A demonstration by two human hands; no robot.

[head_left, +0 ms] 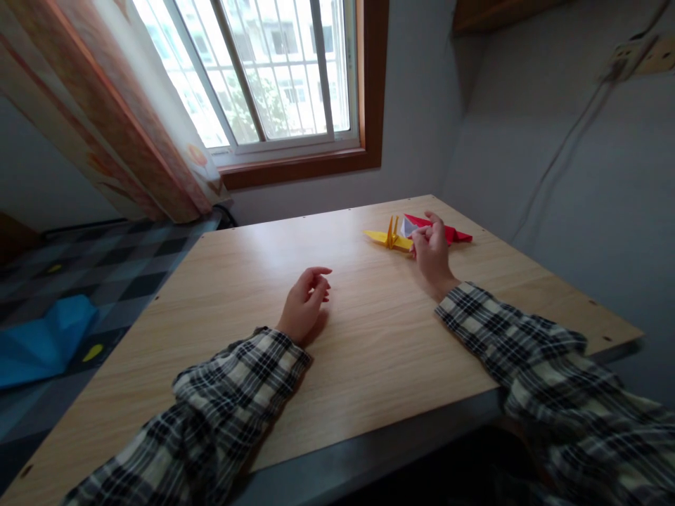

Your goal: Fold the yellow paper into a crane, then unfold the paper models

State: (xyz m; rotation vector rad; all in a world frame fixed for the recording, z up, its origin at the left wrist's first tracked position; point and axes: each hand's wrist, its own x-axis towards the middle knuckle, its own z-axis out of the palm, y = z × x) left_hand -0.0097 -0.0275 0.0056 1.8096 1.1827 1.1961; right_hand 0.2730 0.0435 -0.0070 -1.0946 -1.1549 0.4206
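My right hand (432,247) is at the far right part of the table, thumb and fingers pinched at a pale folded paper piece (408,226). Most of that piece is hidden behind the fingers, so its full shape cannot be made out. Just left of the hand, a yellow origami crane (391,239) stands on the wood. Behind and to the right of my fingers lies a red folded-paper crane (460,236), partly covered by the hand. My left hand (306,301) rests on the table's middle, fingers loosely bent and apart, holding nothing.
The light wooden tabletop (253,274) has a dark front edge. On the checked cloth at the left lies a blue folded paper (50,337). Behind the table are a barred window (279,77) and a curtain (131,105). A cable (553,154) hangs down the right wall.
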